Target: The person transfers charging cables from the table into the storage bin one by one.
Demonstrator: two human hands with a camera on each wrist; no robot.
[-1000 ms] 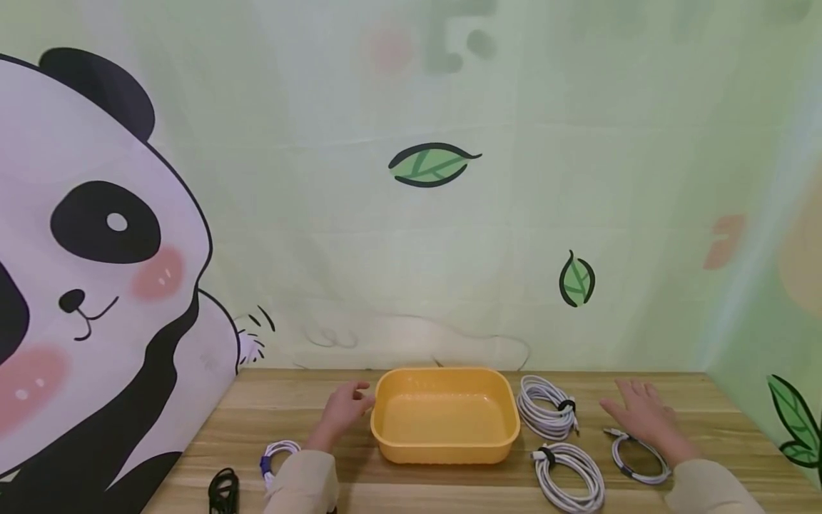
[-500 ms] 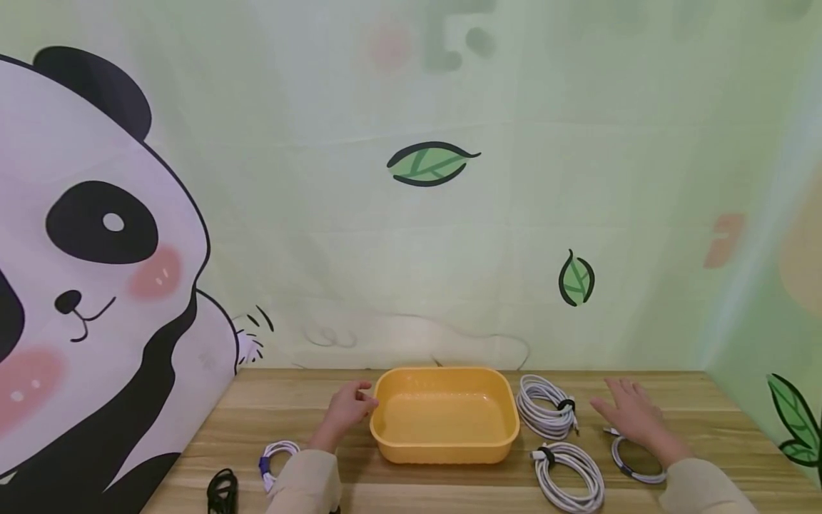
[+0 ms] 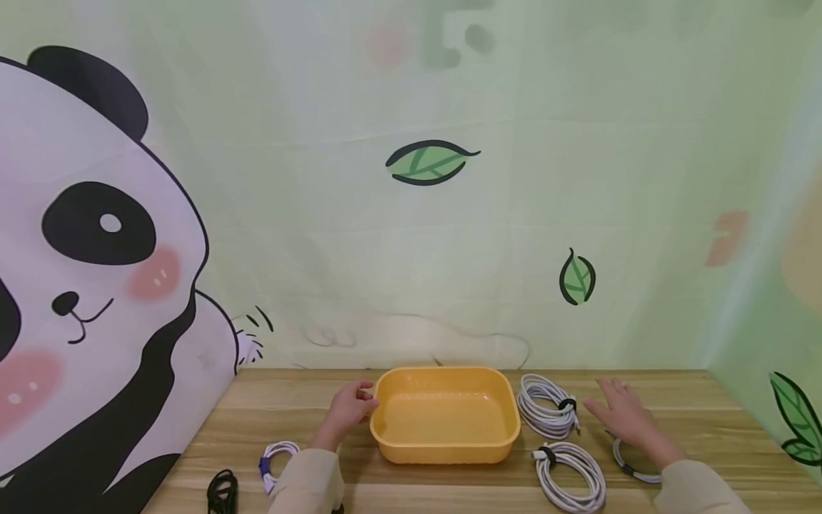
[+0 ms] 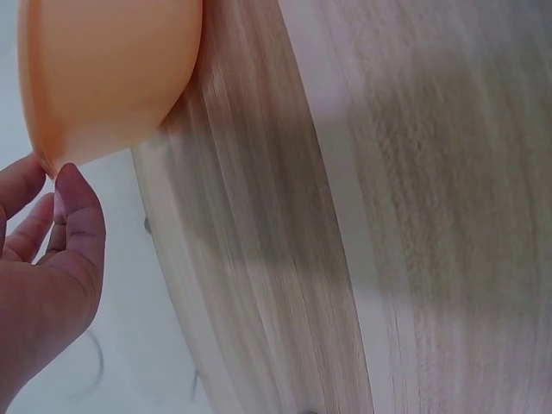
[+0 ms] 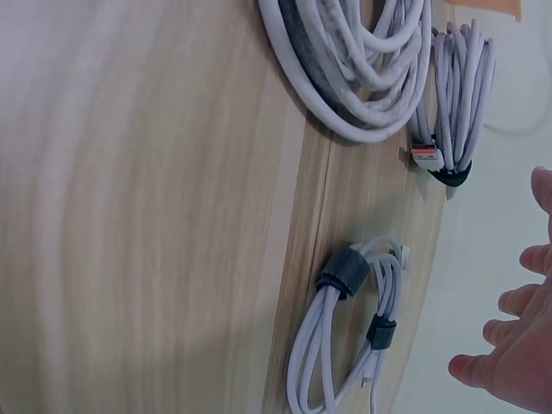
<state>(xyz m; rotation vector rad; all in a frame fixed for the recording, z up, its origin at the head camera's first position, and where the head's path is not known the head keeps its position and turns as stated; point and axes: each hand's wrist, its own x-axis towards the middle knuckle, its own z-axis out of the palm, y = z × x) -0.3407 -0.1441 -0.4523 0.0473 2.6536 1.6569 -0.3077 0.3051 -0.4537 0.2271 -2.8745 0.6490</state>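
A yellow plastic basin (image 3: 446,454) stands on the wooden table. At its left side my left hand (image 3: 347,412) pinches the rim between thumb and fingers; the left wrist view shows the thumb (image 4: 79,211) against the basin's edge. My right hand (image 3: 621,414) hovers with spread fingers over a small coiled cable (image 3: 632,464), which it partly hides, and it holds nothing. Between the basin and that hand lie two larger coiled white cables: one at the back (image 3: 546,408) with a black strap, the other nearer the front (image 3: 574,477).
Left of the basin are a white cable with a purple strap (image 3: 266,465), partly behind the left sleeve, and a black cable coil (image 3: 222,491) at the front. A printed cloth backdrop (image 3: 321,250) rises behind the table's far edge.
My right hand has moved left, toward the coiled white cables. My left hand has come slightly right onto the basin's rim. The basin and cables stay where they were.
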